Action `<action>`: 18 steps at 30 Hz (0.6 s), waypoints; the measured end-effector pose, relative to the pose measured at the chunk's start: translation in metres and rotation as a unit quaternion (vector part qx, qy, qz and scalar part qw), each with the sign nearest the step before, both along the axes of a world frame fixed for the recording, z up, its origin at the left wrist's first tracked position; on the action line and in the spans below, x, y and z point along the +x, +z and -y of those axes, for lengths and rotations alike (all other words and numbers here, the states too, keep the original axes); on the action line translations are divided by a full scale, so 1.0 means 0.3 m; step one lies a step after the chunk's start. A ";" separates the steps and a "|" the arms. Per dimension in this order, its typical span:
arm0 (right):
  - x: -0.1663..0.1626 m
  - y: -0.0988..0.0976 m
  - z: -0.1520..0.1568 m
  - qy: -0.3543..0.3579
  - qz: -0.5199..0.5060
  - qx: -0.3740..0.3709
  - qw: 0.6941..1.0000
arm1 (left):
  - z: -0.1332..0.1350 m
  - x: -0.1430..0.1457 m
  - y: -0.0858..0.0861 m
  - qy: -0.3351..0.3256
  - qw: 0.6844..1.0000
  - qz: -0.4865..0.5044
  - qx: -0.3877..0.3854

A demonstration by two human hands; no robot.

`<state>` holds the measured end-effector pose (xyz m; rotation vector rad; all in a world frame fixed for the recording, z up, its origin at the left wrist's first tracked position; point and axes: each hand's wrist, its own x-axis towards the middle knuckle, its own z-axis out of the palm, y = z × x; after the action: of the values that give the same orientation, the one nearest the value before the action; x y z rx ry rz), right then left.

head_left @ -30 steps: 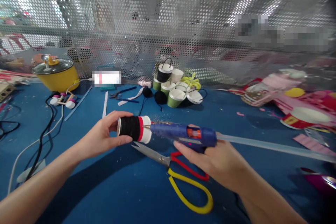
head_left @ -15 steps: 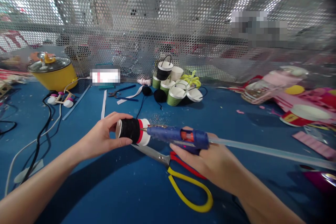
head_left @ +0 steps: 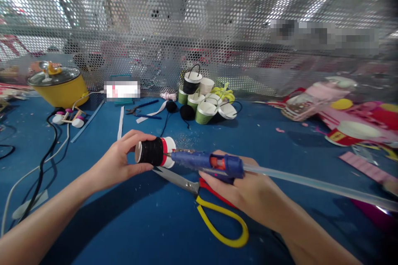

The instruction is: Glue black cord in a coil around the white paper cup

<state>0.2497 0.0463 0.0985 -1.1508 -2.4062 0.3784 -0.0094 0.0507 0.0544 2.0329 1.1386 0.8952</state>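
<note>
My left hand [head_left: 122, 157] is closed around a small paper cup [head_left: 151, 152] lying on its side in the air. Black yarn is wound round most of the cup, with a red band beside it and a white rim to the right. My right hand [head_left: 242, 182] grips a blue hot glue gun [head_left: 205, 162], a long clear glue stick [head_left: 311, 180] running out of its back. The gun's nozzle meets the cup at the red band. Beneath both lies a pair of scissors [head_left: 192, 186] with red and yellow handles. A black yarn strand trails from behind the cup toward a black yarn ball [head_left: 171, 106].
Several paper cups [head_left: 205, 112] stand grouped at the back, near another black yarn ball [head_left: 187, 112]. Pliers [head_left: 137, 110] and white strips lie left of them. A yellow pot [head_left: 62, 91] and cables [head_left: 40, 169] occupy the left; pink craft items [head_left: 323, 95] fill the right.
The whole view has shifted slightly, so things appear a little further left. The nozzle stays at the red band, and both hands keep their hold.
</note>
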 end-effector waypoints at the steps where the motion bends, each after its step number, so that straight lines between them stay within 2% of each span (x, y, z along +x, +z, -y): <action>1: -0.002 0.009 0.001 0.003 0.010 -0.007 1.000 | -0.001 0.001 -0.001 0.003 1.000 0.003 0.000; 6: 0.008 -0.007 -0.003 0.029 0.037 0.056 0.997 | 0.001 0.002 -0.005 -0.001 1.000 0.004 0.010; 9: 0.012 -0.022 0.000 0.006 0.011 0.029 1.000 | 0.002 0.002 -0.006 0.002 1.000 0.007 0.019; 12: 0.008 -0.017 0.011 -0.015 -0.014 -0.006 1.000 | 0.001 0.005 -0.009 0.024 0.999 0.040 -0.005; 15: 0.002 -0.003 0.019 -0.019 -0.010 -0.011 1.000 | 0.002 0.008 -0.011 0.034 0.997 0.064 -0.040; 18: -0.001 0.004 0.019 -0.024 -0.006 -0.004 1.000 | 0.003 0.008 -0.013 0.024 0.997 0.059 -0.031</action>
<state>0.2495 0.0405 0.0998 -1.2050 -2.3639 0.3788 -0.0069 0.0498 0.0505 1.8846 1.1392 0.9790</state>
